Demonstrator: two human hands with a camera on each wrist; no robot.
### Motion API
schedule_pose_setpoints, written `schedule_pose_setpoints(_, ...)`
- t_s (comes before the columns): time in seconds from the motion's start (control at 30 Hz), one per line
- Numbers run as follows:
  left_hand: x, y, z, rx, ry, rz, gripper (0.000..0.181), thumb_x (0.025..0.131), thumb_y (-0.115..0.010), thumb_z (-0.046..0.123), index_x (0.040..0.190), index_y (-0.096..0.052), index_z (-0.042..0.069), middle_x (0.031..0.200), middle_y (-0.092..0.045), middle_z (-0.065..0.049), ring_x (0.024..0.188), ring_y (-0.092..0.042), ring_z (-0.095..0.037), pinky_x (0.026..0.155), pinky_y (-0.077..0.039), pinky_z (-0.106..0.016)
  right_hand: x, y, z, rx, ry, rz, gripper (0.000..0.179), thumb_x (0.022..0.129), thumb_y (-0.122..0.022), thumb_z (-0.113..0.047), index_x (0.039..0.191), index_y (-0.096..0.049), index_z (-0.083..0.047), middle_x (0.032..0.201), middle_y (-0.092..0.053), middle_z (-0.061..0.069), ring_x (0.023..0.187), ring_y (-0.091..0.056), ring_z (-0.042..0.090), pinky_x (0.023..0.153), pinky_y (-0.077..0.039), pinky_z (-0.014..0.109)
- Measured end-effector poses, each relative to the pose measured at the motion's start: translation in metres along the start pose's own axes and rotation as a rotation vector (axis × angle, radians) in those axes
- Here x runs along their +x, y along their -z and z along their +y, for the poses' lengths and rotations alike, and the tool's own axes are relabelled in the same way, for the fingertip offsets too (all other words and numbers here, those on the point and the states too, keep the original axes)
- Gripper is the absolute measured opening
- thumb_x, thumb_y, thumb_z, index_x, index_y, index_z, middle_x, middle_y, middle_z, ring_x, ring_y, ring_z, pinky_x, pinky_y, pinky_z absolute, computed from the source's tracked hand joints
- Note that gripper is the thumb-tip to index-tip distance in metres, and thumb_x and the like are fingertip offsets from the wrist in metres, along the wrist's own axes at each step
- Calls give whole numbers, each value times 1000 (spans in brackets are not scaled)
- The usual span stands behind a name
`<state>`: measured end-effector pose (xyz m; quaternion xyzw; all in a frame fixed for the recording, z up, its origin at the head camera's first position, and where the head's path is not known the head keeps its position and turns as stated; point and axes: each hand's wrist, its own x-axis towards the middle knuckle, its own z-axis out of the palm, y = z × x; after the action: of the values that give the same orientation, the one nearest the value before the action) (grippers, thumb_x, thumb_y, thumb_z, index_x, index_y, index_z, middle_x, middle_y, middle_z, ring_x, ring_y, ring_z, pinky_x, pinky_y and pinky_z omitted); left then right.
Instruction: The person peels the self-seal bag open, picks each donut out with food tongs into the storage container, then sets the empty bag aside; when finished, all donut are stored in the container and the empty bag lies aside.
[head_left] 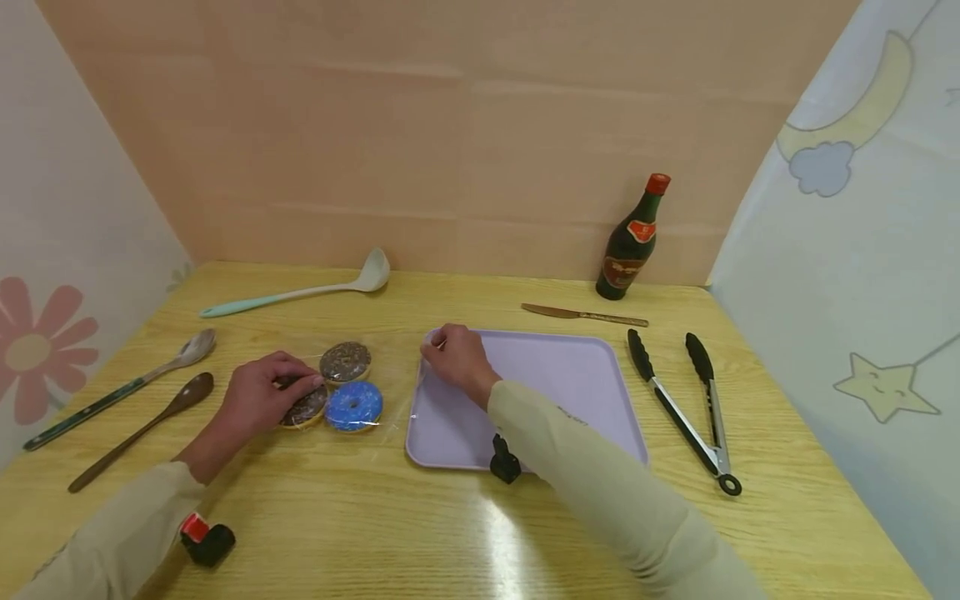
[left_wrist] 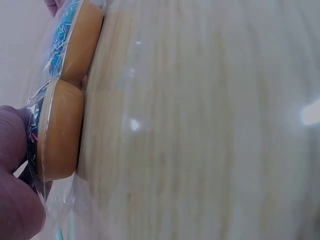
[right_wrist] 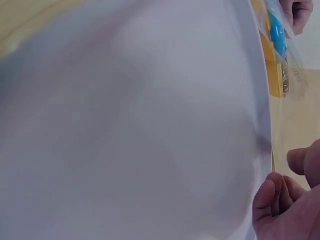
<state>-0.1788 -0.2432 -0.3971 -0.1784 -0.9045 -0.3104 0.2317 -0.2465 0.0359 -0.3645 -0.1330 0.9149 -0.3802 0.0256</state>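
Three toy donuts lie together inside a clear plastic bag (head_left: 390,414) left of the lilac tray (head_left: 555,375). One is blue with sprinkles (head_left: 354,406); another, brown-topped donut (head_left: 345,361) sits behind it. My left hand (head_left: 262,392) grips the third, a dark chocolate donut (head_left: 306,408), through the film. Seen from the left wrist, that donut's tan side (left_wrist: 61,132) faces the camera, with thumb and fingers at its dark top. My right hand (head_left: 459,360), over the tray's far left corner, pinches the bag's thin edge with curled fingers (right_wrist: 265,197).
To the left lie a ladle (head_left: 300,293), a metal-headed spoon (head_left: 150,375) and a wooden spoon (head_left: 150,425). Behind the tray are a knife (head_left: 585,315) and a dark bottle (head_left: 630,242) with a red cap. Black-tipped tongs (head_left: 690,417) lie spread to the right.
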Motion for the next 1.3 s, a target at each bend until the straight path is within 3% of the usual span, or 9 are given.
schedule_pose_setpoints(0.13,-1,1,0,-2,-11,17,2,80,-76,6,81,-75,7,79,-64,4,67,-57,-5,58,-43,-16,-5,7,3,-43,117,-24,24,92,-65,-23,106,-69,-4,95,-62,4,83,-54,16,72,-44,28)
schedule_pose_setpoints(0.37,-1,9,1,15,-43,2,8,82,-74,4,90,-76,4,83,-64,2,70,-63,-14,57,-47,-20,-24,13,7,-156,406,-161,17,89,-69,-23,97,-75,-9,98,-66,0,95,-58,15,85,-43,28)
schedule_pose_setpoints(0.53,-3,15,0,25,-32,-50,11,84,-72,5,94,-75,3,88,-63,-1,72,-64,-21,53,-45,-27,-29,9,12,-227,524,-200,13,89,-69,-17,94,-75,-7,102,-67,4,101,-59,18,90,-42,31)
schedule_pose_setpoints(0.67,-2,15,-2,24,-48,-88,9,84,-72,5,92,-75,5,87,-63,0,72,-63,-18,54,-44,-28,-29,5,15,-271,598,-198,10,86,-71,-15,90,-75,-7,100,-68,4,101,-59,18,89,-43,30)
schedule_pose_setpoints(0.9,-2,11,-7,20,-67,-49,6,85,-71,5,87,-75,8,82,-64,4,70,-62,-11,57,-47,-26,-30,1,15,-287,599,-192,9,85,-72,-16,89,-74,-7,93,-68,3,94,-60,17,85,-44,29)
schedule_pose_setpoints(1.3,-3,11,-7,-55,33,16,7,85,-70,2,87,-75,6,81,-67,-1,73,-59,-2,62,-43,-12,-31,-2,15,-325,539,-223,16,87,-72,-18,97,-73,-6,98,-67,3,96,-58,16,87,-42,29)
